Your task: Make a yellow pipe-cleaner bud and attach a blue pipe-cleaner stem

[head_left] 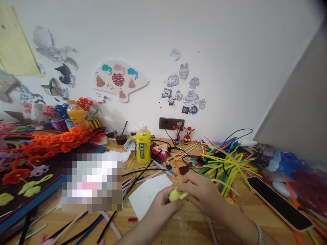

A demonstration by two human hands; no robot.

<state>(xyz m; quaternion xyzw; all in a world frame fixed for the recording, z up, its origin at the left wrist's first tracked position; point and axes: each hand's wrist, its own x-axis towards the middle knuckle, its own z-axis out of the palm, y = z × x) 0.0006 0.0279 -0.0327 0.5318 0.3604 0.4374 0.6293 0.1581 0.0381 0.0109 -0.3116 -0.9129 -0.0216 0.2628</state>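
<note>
Now, bending time: fuzzy yellow pipe cleaner [175, 195] pinched between left grip [163, 207] and right grip [196, 190], both closed, more small twists needed.

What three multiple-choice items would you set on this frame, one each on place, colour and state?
1. Where is the yellow drink bottle?
A. Lying by the wall socket
B. Standing on the wooden table, left of the pipe-cleaner pile
C. Held in a hand

2. What colour is the fuzzy pipe-cleaner piece between the fingers?
A. Orange
B. Black
C. Yellow

3. What touches that piece?
A. Both the left hand and the right hand
B. Only the right hand
C. Neither hand

1: B, it stands upright on the tabletop.
2: C, the fuzz shows yellow.
3: A, fingers of both hands pinch it.
</note>
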